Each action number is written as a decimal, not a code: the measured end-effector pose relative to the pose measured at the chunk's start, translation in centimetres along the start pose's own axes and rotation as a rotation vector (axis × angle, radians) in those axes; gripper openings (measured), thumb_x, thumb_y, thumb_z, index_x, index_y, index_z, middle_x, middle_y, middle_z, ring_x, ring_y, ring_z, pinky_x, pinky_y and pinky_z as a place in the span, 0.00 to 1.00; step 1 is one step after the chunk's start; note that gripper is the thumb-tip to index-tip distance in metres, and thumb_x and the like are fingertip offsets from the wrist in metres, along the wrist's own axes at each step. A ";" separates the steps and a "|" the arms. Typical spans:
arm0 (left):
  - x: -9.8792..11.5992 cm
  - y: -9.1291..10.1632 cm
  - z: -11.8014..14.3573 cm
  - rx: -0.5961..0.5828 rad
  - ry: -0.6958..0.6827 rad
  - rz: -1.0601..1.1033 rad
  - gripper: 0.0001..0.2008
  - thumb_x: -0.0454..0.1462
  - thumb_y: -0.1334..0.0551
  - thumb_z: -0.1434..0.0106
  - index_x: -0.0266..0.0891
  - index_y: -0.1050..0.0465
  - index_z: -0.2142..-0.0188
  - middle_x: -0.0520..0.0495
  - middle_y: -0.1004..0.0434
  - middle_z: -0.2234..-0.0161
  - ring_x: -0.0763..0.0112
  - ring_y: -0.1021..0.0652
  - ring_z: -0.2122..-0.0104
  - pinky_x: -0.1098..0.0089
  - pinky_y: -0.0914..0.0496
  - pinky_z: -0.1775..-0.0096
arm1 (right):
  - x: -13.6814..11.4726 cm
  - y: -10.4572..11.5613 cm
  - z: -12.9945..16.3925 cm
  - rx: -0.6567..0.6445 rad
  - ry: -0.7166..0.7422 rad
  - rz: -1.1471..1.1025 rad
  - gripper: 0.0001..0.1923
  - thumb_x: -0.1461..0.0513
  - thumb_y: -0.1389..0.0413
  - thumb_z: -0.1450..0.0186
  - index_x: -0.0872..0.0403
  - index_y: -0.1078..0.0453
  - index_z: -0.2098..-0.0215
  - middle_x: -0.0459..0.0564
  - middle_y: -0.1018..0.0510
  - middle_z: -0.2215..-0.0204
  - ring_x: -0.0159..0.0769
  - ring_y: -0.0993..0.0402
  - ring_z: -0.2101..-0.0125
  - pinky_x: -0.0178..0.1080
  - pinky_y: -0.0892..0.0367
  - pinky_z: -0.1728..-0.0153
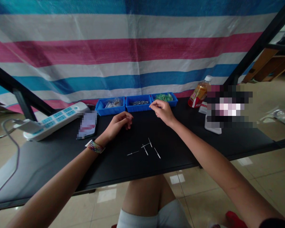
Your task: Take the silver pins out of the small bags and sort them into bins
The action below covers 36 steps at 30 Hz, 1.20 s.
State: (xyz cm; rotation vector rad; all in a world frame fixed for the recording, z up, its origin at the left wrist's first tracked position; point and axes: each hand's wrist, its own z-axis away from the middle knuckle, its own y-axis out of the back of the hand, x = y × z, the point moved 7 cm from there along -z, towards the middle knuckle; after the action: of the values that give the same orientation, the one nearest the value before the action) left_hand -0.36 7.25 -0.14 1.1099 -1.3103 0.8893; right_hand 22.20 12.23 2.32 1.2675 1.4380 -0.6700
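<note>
My left hand (120, 123) rests low over the black table, its fingers curled inward; whatever may be in them is hidden. Just in front of the middle and right blue bins, my right hand (163, 111) is raised with thumb and fingertips pinched together. I cannot make out anything between those fingertips. Nearer to me on the tabletop lie several thin silver blind rivets (145, 149), some crossing one another. The middle blue bin (139, 108) holds more small silver metal pieces (140, 103).
Beside the middle bin stand a left bin (110, 110) with clear plastic bags and a right bin (173, 103) with green packets. A power strip (59, 118) and a phone (87, 125) lie left. A drink bottle (199, 92) and a white object (213, 125) are right.
</note>
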 end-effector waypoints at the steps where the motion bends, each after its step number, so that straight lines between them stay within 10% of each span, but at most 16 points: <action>1: 0.0 0.0 0.0 -0.002 -0.002 -0.003 0.14 0.46 0.32 0.35 0.38 0.25 0.57 0.51 0.24 0.69 0.70 0.23 0.73 0.71 0.31 0.71 | -0.4 -0.5 0.3 -0.104 -0.008 0.031 0.15 0.50 0.37 0.34 0.55 0.21 0.63 0.45 0.24 0.75 0.31 0.34 0.77 0.35 0.38 0.75; 6: 0.2 -0.2 0.1 -0.009 0.000 -0.029 0.14 0.46 0.32 0.35 0.38 0.25 0.57 0.51 0.25 0.70 0.69 0.23 0.73 0.70 0.31 0.70 | -1.6 -4.6 3.8 -0.728 -0.090 0.335 0.17 0.54 0.30 0.40 0.55 0.24 0.78 0.42 0.27 0.81 0.29 0.33 0.77 0.35 0.43 0.74; 17: 0.4 -0.5 0.2 -0.024 -0.023 -0.013 0.14 0.45 0.32 0.35 0.37 0.25 0.57 0.51 0.24 0.70 0.70 0.24 0.73 0.70 0.30 0.70 | -3.2 -6.5 6.2 -0.862 -0.046 0.610 0.06 0.67 0.32 0.42 0.54 0.20 0.66 0.40 0.24 0.76 0.28 0.30 0.74 0.33 0.43 0.72; 27: 0.9 -0.9 0.2 -0.067 -0.049 -0.096 0.15 0.46 0.30 0.35 0.37 0.22 0.58 0.51 0.23 0.70 0.71 0.24 0.73 0.71 0.30 0.70 | -2.6 -5.2 3.5 -0.389 0.158 0.381 0.06 0.71 0.37 0.40 0.56 0.27 0.69 0.44 0.24 0.69 0.27 0.33 0.72 0.33 0.41 0.68; 36: 1.3 -2.3 0.6 -0.153 -0.102 -0.173 0.13 0.45 0.26 0.38 0.37 0.19 0.63 0.47 0.19 0.68 0.70 0.22 0.70 0.70 0.29 0.67 | -0.4 -6.6 3.0 -0.191 -0.005 -0.046 0.07 0.61 0.36 0.39 0.54 0.29 0.67 0.43 0.24 0.71 0.28 0.29 0.76 0.32 0.36 0.75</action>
State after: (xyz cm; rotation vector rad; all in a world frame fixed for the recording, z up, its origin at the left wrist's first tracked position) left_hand 1.78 5.96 0.88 1.1405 -1.3208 0.6018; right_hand 17.04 7.52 0.36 1.0868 1.4935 -0.5516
